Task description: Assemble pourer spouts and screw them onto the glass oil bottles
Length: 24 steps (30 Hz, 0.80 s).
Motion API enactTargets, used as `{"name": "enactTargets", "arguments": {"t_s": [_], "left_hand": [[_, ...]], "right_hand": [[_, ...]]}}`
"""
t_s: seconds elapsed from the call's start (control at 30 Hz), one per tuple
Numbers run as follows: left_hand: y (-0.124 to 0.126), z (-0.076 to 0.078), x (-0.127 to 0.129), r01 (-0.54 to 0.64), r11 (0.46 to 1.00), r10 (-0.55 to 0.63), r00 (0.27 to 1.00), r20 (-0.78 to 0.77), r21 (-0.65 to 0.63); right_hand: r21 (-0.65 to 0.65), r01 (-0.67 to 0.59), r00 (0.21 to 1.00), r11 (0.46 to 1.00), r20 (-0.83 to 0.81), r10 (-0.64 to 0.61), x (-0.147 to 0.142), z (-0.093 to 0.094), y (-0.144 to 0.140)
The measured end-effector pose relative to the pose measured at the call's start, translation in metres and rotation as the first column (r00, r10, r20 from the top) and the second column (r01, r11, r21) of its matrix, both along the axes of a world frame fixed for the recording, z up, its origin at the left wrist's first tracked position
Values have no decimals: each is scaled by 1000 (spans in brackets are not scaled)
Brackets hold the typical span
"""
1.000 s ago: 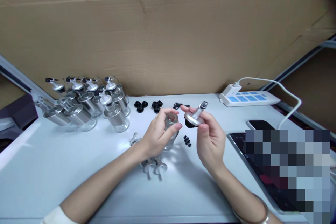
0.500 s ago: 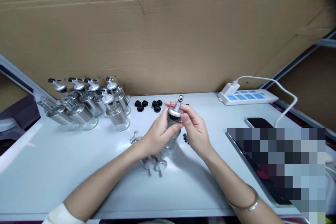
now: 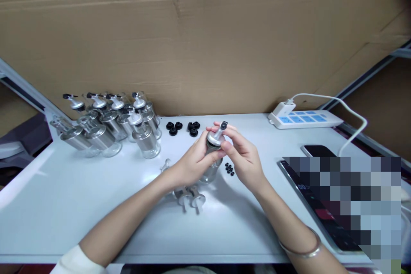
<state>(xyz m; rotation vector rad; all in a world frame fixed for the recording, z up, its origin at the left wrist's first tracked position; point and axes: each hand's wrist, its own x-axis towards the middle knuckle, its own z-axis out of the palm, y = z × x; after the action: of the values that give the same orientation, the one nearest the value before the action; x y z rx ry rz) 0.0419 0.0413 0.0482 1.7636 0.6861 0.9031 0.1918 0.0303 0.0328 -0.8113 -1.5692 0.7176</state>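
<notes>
My left hand (image 3: 192,160), fingers curled, clasps the glass bottle (image 3: 211,174); atop it, my right hand (image 3: 245,160) pinches the silver pourer (image 3: 215,138).

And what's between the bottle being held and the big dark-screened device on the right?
Seen in the head view: a cluster of tiny black pieces, plus the right hand and forearm.

The pale grey tabletop (image 3: 144,233) carries a cluster of steel-sleeved glass bottles (image 3: 146,139) at its far left, several topped with pourers. Two groups of black rubber stoppers (image 3: 173,131) lie near the back edge, a small bunch of tiny black caps (image 3: 229,169) nearer the middle. Loose metal pourer tops (image 3: 185,199) lie in front. Rightward are a white power strip (image 3: 306,125), a phone (image 3: 317,150) and a larger, partly pixelated device (image 3: 321,212).
</notes>
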Motion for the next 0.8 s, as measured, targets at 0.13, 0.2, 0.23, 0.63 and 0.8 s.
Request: {"name": "enactTargets", "arguments": {"t_s": [0.13,0.2,0.23,0.63,0.8], "left_hand": [[-1,1,-3,36,999,-36,999,16,9],[-2,1,-5,53,999,-53,998,36,7],[-2,0,-6,54,999,-53,997,47,-4],[0,-1,0,-23,991,40,991,130,-136],[-2,3,-1,-22,995,30,996,88,-93]], "right_hand": [[13,-25,999,1000,46,24,4,3,-1],[40,-27,997,999,72,24,5,4,-1],[56,-24,996,998,86,20,5,5,-1],[156,16,981,988,187,-45,3,7,-3],[144,-21,984,989,176,-5,2,5,-4]]}}
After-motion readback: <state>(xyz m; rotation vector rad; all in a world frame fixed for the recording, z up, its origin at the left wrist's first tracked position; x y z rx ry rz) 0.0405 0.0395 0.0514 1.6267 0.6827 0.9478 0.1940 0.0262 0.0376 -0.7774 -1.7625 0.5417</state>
